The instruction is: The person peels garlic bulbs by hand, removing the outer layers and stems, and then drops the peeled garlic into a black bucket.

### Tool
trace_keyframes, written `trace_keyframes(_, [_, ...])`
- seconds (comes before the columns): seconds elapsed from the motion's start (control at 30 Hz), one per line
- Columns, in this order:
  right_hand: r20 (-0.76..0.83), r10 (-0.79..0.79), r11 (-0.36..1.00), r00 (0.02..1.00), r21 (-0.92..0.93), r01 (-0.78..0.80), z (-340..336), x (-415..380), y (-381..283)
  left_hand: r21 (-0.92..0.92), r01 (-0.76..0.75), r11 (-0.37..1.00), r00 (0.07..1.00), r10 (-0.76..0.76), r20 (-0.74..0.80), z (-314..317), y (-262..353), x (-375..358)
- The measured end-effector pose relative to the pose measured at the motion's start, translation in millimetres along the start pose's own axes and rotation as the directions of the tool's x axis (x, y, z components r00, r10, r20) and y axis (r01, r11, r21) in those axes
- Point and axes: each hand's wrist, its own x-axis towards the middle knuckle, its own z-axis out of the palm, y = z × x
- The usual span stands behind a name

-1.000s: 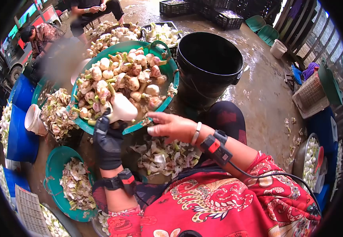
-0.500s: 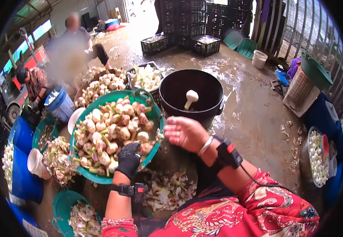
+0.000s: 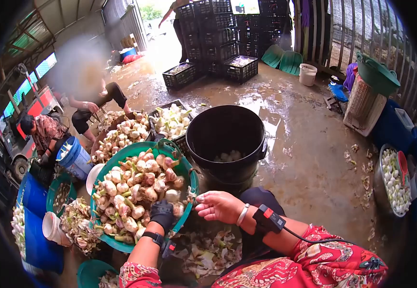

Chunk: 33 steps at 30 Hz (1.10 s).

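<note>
My left hand point(image 3: 163, 214), in a dark glove, reaches into the lower right part of a green basin point(image 3: 192, 180) heaped with garlic bulbs point(image 3: 131, 192). Its fingertips are among the bulbs, and what they hold, if anything, is hidden. Bare and empty, my right hand point(image 3: 218, 206) hangs just right of the basin's rim with its fingers apart. Beyond it stands a black bucket point(image 3: 225, 165) with several pale bulbs point(image 3: 230, 156) at its bottom. Loose peelings point(image 3: 211, 252) lie below my hands.
Two people point(image 3: 43, 134) point(image 3: 98, 103) sit at the left near a blue bucket point(image 3: 75, 158); another stands at the back. A black crate point(image 3: 184, 139) of garlic touches the basin area. Stacked black crates point(image 3: 218, 38) stand behind. A metal bowl point(image 3: 381, 192) of peeled garlic is at the right.
The bulb that was in the air over the black bucket is no longer there; bulbs show at the bottom. My right hand is lower and nearer me. The view has shifted.
</note>
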Motion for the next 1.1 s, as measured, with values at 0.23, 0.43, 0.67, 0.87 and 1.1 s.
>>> trace_keyframes(0.23, [0.011,0.072,0.991,0.997,-0.112,-0.070,8,12,12,-0.433,-0.058,0.900,0.949,-0.085,-0.305,-18,-12,-35])
trace_keyframes(0.43, [0.087,0.046,0.946,0.995,-0.325,-0.016,58,22,31,-0.865,-0.169,0.473,0.906,-0.271,-0.325,-100,18,-115])
trace_keyframes(0.67, [0.293,0.029,1.000,0.956,-0.015,-0.026,66,34,58,-0.872,-0.364,-0.326,0.800,-0.589,-0.113,-93,32,-163])
trace_keyframes(0.87, [0.295,-0.045,0.999,0.955,0.002,0.047,66,20,48,-0.912,-0.283,-0.296,0.742,-0.670,-0.013,-55,20,-188])
trace_keyframes(1.1, [0.207,-0.313,0.821,0.927,-0.432,0.374,91,10,61,-0.972,-0.167,-0.165,0.786,-0.618,-0.030,-50,35,-181])
